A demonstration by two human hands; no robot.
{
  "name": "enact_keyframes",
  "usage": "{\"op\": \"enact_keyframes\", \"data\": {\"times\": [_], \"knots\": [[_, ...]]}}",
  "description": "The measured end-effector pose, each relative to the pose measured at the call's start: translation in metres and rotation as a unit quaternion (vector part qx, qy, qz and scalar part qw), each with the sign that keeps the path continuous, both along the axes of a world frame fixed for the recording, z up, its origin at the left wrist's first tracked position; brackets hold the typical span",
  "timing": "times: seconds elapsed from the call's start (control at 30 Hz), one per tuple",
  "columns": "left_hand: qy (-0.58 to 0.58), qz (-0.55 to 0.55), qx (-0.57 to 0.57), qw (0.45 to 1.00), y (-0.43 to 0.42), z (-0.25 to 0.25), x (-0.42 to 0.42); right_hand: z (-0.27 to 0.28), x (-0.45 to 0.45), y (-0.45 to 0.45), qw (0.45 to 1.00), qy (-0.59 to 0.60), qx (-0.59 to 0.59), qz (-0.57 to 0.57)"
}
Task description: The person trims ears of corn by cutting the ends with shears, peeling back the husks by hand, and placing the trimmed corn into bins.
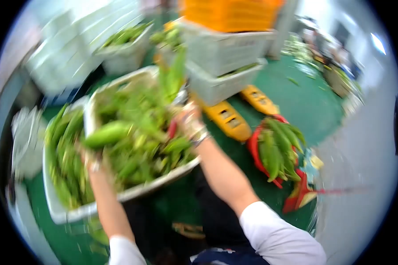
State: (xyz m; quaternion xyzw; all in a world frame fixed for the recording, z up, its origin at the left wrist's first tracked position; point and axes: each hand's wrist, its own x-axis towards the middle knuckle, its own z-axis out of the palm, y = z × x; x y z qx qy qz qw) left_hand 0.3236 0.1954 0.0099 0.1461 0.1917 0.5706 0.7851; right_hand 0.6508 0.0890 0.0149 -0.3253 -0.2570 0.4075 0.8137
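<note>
My left hand (91,161) is closed around the near end of a plump green vegetable (108,134) that looks like an ear of corn in its husk. It is over the left side of a white crate (141,187) heaped with green leaves and husks (139,108). My right hand (191,121), blurred, is closed at the crate's right side. A red handle (172,129) shows below its fingers and a shiny metal part (181,95) above them, seemingly one tool. A long green leaf (175,75) stands up just beyond it.
Another white crate (59,216) with long green ears stands at left. To the right are a red basket (253,152) of green ears and a red dustpan-like scoop (297,194). Ahead, stacked crates (227,51) sit on a yellow pallet truck (227,118). White boxes (62,48) are piled at far left.
</note>
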Motion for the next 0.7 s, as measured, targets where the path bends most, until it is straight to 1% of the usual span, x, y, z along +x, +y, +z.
{"op": "enact_keyframes", "data": {"times": [0.03, 0.07, 0.1, 0.13, 0.17, 0.2, 0.23, 0.27, 0.3, 0.33, 0.37, 0.4, 0.43, 0.47, 0.53, 0.57, 0.6, 0.63, 0.67, 0.7], "knots": [[0.099, 0.099, 0.021, 0.99, -0.001, 0.0, -0.012, -0.015, 0.003, -0.001, 0.93, -0.335, -0.139, -0.054], [0.122, 0.142, 0.021, 0.982, -0.003, -0.004, -0.03, -0.029, 0.006, -0.002, 0.814, -0.534, -0.196, -0.114], [0.103, 0.184, -0.032, 0.977, 0.02, -0.017, -0.065, -0.01, -0.01, -0.007, 0.76, -0.583, -0.27, -0.095], [0.062, 0.225, 0.063, 0.97, -0.009, 0.02, -0.058, 0.01, -0.025, -0.012, 0.695, -0.633, -0.335, -0.07], [0.033, 0.258, 0.089, 0.961, -0.012, 0.016, -0.09, 0.02, -0.04, -0.013, 0.682, -0.616, -0.385, -0.081], [0.076, 0.365, 0.042, 0.927, -0.046, 0.044, -0.096, 0.018, -0.045, -0.016, 0.703, -0.619, -0.33, -0.117], [0.162, 0.41, 0.032, 0.897, -0.077, 0.06, -0.122, 0.03, -0.052, -0.029, 0.734, -0.59, -0.326, -0.081], [0.248, 0.446, 0.012, 0.86, -0.097, 0.061, -0.151, 0.034, -0.055, -0.031, 0.743, -0.591, -0.309, -0.046], [0.322, 0.494, 0.052, 0.806, -0.11, 0.039, -0.201, 0.052, -0.068, -0.042, 0.727, -0.593, -0.346, -0.025], [0.4, 0.529, 0.092, 0.743, -0.13, 0.006, -0.266, 0.054, -0.071, -0.054, 0.718, -0.619, -0.317, -0.026], [0.435, 0.522, 0.098, 0.727, -0.159, -0.032, -0.333, 0.044, -0.067, -0.059, 0.68, -0.675, -0.285, -0.044], [0.486, 0.501, 0.087, 0.711, -0.191, -0.082, -0.387, 0.061, -0.086, -0.07, 0.65, -0.682, -0.334, -0.008], [0.537, 0.479, 0.077, 0.69, -0.221, -0.13, -0.438, 0.057, -0.093, -0.074, 0.652, -0.673, -0.347, 0.037], [0.573, 0.46, 0.022, 0.678, -0.249, -0.159, -0.441, 0.053, -0.1, -0.078, 0.652, -0.662, -0.36, 0.082], [0.639, 0.403, -0.084, 0.649, -0.303, -0.213, -0.442, 0.019, -0.103, -0.084, 0.585, -0.762, -0.275, 0.041], [0.742, 0.325, -0.157, 0.566, -0.326, -0.244, -0.443, 0.013, -0.107, -0.085, 0.575, -0.758, -0.298, 0.078], [0.82, 0.239, -0.225, 0.469, -0.339, -0.269, -0.443, 0.009, -0.113, -0.084, 0.562, -0.755, -0.317, 0.112], [0.818, 0.222, -0.281, 0.45, -0.346, -0.281, -0.44, 0.014, -0.123, -0.084, 0.53, -0.772, -0.331, 0.119], [0.813, 0.202, -0.336, 0.431, -0.347, -0.288, -0.438, -0.012, -0.108, -0.088, 0.505, -0.809, -0.293, 0.071], [0.827, 0.153, -0.391, 0.373, -0.341, -0.289, -0.436, -0.014, -0.102, -0.087, 0.507, -0.789, -0.331, 0.102]]}}
